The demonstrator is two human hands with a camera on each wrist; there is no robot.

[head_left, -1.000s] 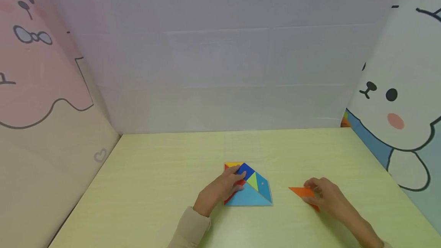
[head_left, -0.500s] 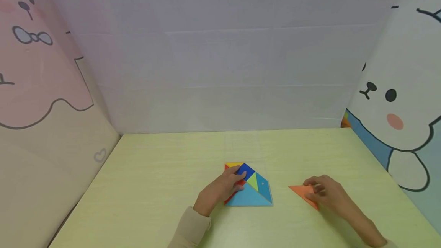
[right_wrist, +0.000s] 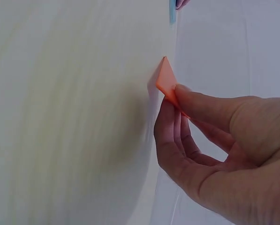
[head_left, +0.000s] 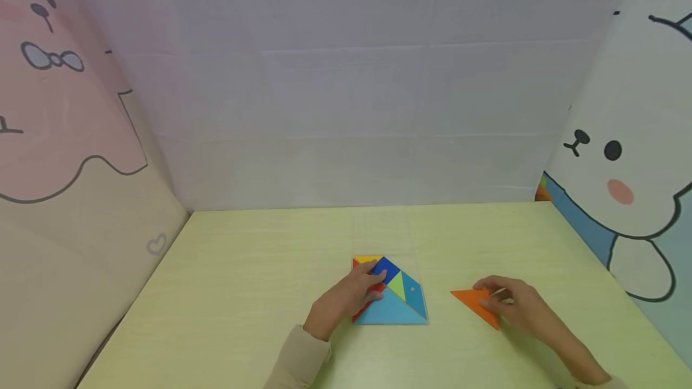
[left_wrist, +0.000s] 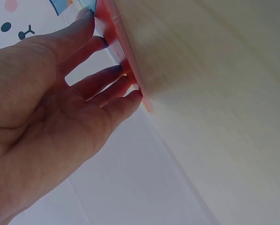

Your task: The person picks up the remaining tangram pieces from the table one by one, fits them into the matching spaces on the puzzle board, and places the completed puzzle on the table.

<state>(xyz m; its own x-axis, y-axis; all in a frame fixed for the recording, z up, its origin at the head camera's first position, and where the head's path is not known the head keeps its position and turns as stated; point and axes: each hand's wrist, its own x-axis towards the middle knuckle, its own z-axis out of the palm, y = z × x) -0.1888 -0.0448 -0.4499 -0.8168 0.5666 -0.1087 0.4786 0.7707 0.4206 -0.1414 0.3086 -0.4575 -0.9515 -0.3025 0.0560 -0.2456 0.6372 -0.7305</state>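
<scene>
An orange triangular tangram piece [head_left: 478, 305] is pinched between the thumb and fingers of my right hand [head_left: 519, 308], to the right of the puzzle. In the right wrist view the orange piece [right_wrist: 166, 79] is tilted close over the table. My left hand [head_left: 346, 299] rests its fingertips on the tangram puzzle [head_left: 390, 310], which lies flat in the middle of the table. Light blue, dark blue, green, yellow and red pieces show in it; part of the red is hidden under the hand. In the left wrist view the fingers [left_wrist: 114, 105] reach the puzzle's red edge.
The pale wooden table [head_left: 259, 269] extends to a grey-white back sheet [head_left: 346, 107]. Cartoon-printed cloths hang at the sides, a pink and cream one [head_left: 81, 245] on the left and a white rabbit one [head_left: 638, 95] on the right.
The orange piece has turned slightly in my right fingers and shifted a little to the left, with more of its face showing. My left hand and the puzzle have stayed in place.
</scene>
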